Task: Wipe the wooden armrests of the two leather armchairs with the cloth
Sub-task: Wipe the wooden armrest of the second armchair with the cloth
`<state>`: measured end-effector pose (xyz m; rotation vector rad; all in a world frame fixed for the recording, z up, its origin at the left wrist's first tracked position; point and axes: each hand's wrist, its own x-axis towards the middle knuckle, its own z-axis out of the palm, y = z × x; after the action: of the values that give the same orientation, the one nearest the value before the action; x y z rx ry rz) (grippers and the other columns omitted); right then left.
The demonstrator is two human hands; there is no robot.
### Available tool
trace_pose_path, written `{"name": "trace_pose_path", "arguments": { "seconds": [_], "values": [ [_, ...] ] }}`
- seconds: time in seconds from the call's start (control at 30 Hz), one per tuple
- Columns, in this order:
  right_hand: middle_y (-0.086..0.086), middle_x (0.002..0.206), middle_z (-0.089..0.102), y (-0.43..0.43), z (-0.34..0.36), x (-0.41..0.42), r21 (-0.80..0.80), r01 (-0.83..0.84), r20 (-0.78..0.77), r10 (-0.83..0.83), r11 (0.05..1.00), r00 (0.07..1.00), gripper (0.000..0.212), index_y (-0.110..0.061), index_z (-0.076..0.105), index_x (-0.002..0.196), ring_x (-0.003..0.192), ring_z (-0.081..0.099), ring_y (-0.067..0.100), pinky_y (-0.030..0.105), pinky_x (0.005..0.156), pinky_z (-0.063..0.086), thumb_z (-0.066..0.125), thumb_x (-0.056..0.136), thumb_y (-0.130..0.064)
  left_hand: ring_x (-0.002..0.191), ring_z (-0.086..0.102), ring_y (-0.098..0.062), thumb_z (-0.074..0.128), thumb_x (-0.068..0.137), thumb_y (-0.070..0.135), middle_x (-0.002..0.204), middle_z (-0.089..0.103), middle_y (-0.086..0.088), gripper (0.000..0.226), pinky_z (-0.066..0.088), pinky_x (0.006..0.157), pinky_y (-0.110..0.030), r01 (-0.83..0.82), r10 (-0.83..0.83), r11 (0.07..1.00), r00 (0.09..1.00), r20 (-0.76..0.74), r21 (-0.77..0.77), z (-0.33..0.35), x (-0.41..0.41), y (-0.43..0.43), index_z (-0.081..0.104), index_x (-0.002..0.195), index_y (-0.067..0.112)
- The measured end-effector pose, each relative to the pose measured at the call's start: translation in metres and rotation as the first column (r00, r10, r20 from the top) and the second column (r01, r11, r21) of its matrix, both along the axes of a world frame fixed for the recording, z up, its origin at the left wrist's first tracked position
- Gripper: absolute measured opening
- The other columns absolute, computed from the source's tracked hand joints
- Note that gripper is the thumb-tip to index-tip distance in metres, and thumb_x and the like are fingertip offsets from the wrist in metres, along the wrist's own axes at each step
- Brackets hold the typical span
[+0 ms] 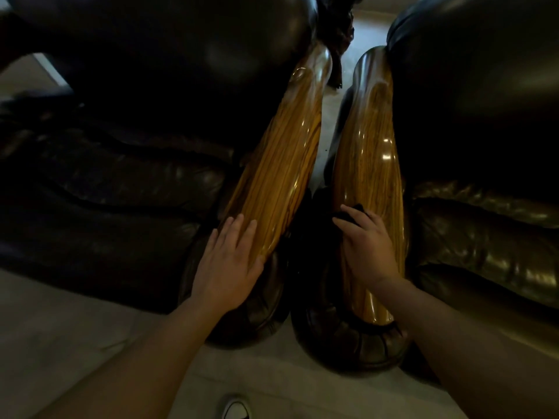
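Two dark leather armchairs stand side by side, each with a glossy striped wooden armrest facing the narrow gap between them. My left hand [228, 264] lies flat and open on the near end of the left armrest [284, 164], holding nothing. My right hand [367, 246] presses a dark cloth [352, 214] against the near part of the right armrest [370, 152]. Only a small dark bunch of the cloth shows past my fingers; the remainder is hidden under the hand.
The left armchair's seat cushion [115, 182] fills the left side, the right armchair's cushion [484, 231] the right. Pale floor [60, 334] lies in front. A white shoe tip [237, 409] shows at the bottom edge. A dark fringed fabric [334, 40] hangs behind the gap.
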<state>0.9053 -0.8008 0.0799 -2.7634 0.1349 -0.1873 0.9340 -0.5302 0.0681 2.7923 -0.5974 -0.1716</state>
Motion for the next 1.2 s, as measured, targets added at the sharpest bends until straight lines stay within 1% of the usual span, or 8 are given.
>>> {"name": "trace_pose_path", "arguments": {
  "seconds": [0.17, 0.27, 0.5, 0.73, 0.87, 0.93, 1.07, 1.2],
  "values": [
    [0.001, 0.143, 0.052, 0.017, 0.032, -0.001, 0.034, -0.098, 0.004, 0.098, 0.995, 0.995, 0.040, -0.022, 0.060, 0.131, 0.132, 0.042, 0.026, 0.034, 0.106, 0.032, 0.056, 0.093, -0.009, 0.152, -0.001, -0.020, 0.029, 0.097, 0.052, 0.165, 0.007, -0.003, 0.068, 0.007, 0.122, -0.050, -0.015, 0.015, 1.000, 1.000, 0.018, -0.009, 0.023, -0.012, -0.001, 0.010, 0.156, 0.025],
    [0.001, 0.141, 0.054, 0.028, 0.062, -0.005, 0.072, -0.139, 0.028, 0.137, 0.988, 0.990, 0.040, -0.023, 0.060, 0.131, 0.130, 0.045, 0.023, 0.028, 0.103, 0.029, 0.056, 0.093, -0.010, 0.152, 0.000, -0.021, 0.027, 0.095, 0.055, 0.165, 0.009, -0.002, 0.068, 0.007, 0.122, -0.050, -0.065, 0.065, 0.998, 0.998, 0.024, -0.014, 0.045, -0.023, 0.002, 0.011, 0.155, 0.027],
    [0.001, 0.137, 0.056, 0.040, 0.140, -0.034, 0.160, -0.184, -0.004, 0.187, 0.970, 0.982, 0.039, -0.023, 0.060, 0.131, 0.127, 0.047, 0.025, 0.028, 0.099, 0.032, 0.056, 0.094, -0.011, 0.151, 0.004, -0.023, 0.032, 0.095, 0.054, 0.164, 0.013, -0.004, 0.068, 0.007, 0.121, -0.054, -0.158, 0.158, 0.987, 0.987, 0.015, -0.011, 0.114, -0.065, 0.015, 0.011, 0.155, 0.028],
    [-0.001, 0.133, 0.058, 0.062, 0.208, -0.084, 0.264, -0.223, -0.062, 0.247, 0.939, 0.967, 0.039, -0.023, 0.059, 0.131, 0.121, 0.054, 0.020, 0.038, 0.096, 0.050, 0.057, 0.093, -0.012, 0.151, 0.005, -0.023, 0.036, 0.095, 0.053, 0.164, 0.013, -0.005, 0.069, 0.009, 0.120, -0.055, -0.332, 0.331, 0.943, 0.939, -0.098, 0.011, 0.179, -0.144, 0.040, 0.008, 0.155, 0.031],
    [-0.002, 0.132, 0.058, 0.092, 0.234, -0.109, 0.321, -0.267, -0.081, 0.308, 0.909, 0.948, 0.040, -0.024, 0.057, 0.132, 0.120, 0.055, 0.019, 0.043, 0.097, 0.050, 0.057, 0.094, -0.012, 0.151, 0.005, -0.024, 0.034, 0.095, 0.056, 0.165, 0.011, -0.006, 0.070, 0.016, 0.119, -0.054, -0.465, 0.463, 0.885, 0.878, -0.119, 0.015, 0.203, -0.189, 0.057, 0.007, 0.155, 0.032],
    [-0.002, 0.131, 0.058, 0.112, 0.243, -0.118, 0.322, -0.309, -0.080, 0.351, 0.895, 0.933, 0.040, -0.024, 0.057, 0.132, 0.119, 0.055, 0.020, 0.040, 0.095, 0.052, 0.057, 0.094, -0.012, 0.151, 0.009, -0.026, 0.036, 0.094, 0.055, 0.164, 0.014, -0.008, 0.071, 0.018, 0.118, -0.052, -0.520, 0.520, 0.854, 0.848, -0.100, 0.037, 0.213, -0.208, 0.067, 0.009, 0.155, 0.030],
    [-0.005, 0.134, 0.056, 0.157, 0.255, -0.135, 0.291, -0.408, -0.096, 0.451, 0.865, 0.887, 0.041, -0.029, 0.057, 0.132, 0.124, 0.052, 0.019, 0.039, 0.099, 0.049, 0.059, 0.093, -0.015, 0.150, 0.015, -0.027, 0.046, 0.094, 0.049, 0.163, 0.018, -0.009, 0.073, 0.019, 0.115, -0.052, -0.636, 0.634, 0.772, 0.770, -0.072, 0.000, 0.233, -0.243, 0.094, 0.012, 0.156, 0.028],
    [-0.005, 0.139, 0.053, 0.206, 0.263, -0.148, 0.233, -0.516, -0.159, 0.556, 0.824, 0.816, 0.040, -0.032, 0.057, 0.132, 0.128, 0.048, 0.020, 0.040, 0.103, 0.045, 0.058, 0.095, -0.018, 0.149, 0.018, -0.025, 0.044, 0.095, 0.048, 0.163, 0.018, -0.007, 0.070, 0.018, 0.116, -0.051, -0.722, 0.721, 0.692, 0.690, -0.069, 0.006, 0.247, -0.281, 0.134, 0.015, 0.156, 0.028]
  ]
}}
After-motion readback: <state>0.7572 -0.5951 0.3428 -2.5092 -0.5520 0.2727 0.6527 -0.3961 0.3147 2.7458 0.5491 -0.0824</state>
